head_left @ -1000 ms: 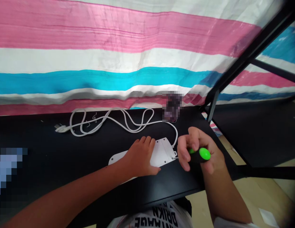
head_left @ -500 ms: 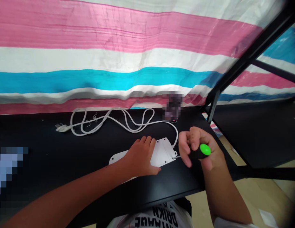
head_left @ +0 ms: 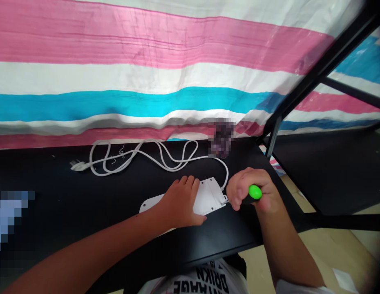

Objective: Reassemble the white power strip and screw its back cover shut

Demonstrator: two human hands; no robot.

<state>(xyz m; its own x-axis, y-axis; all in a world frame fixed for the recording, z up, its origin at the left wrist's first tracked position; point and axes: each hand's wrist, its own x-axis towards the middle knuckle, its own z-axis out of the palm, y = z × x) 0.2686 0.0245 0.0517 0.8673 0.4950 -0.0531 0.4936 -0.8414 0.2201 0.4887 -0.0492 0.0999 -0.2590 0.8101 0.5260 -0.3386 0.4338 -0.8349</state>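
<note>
Head view showed us a white power strip (head_left: 205,198) on the black table (head_left: 70,204), close to the near edge, with what we took for its underside facing up. Its panel looked seated, and dark spots, probably screw holes, marked several places around the rim (whether each one held a screw was too small for us to tell). We judged the work to be partway through: the shaft of a green-and-black screwdriver (head_left: 255,192) reached the right end of the strip, so one fastening there seemed to be in hand. No tool sat at the other visible spots, and how many of them were finished, or whether the screw was being tightened or loosened, we could not say.

Our left hand (head_left: 180,202) lay palm down across the middle of the strip, fingers close together over the far side and thumb spread towards the near edge, seemingly to steady it; the forearm came in low from the near left. Our right hand (head_left: 254,178) was wrapped around the screwdriver's handle, its wrist bent, the forearm rising from the near right, and the green end showing beside the thumb. Farther off, the white cord (head_left: 101,175) looped leftward from the strip's right end to its plug (head_left: 79,165), which lay near the table's far side.
</note>
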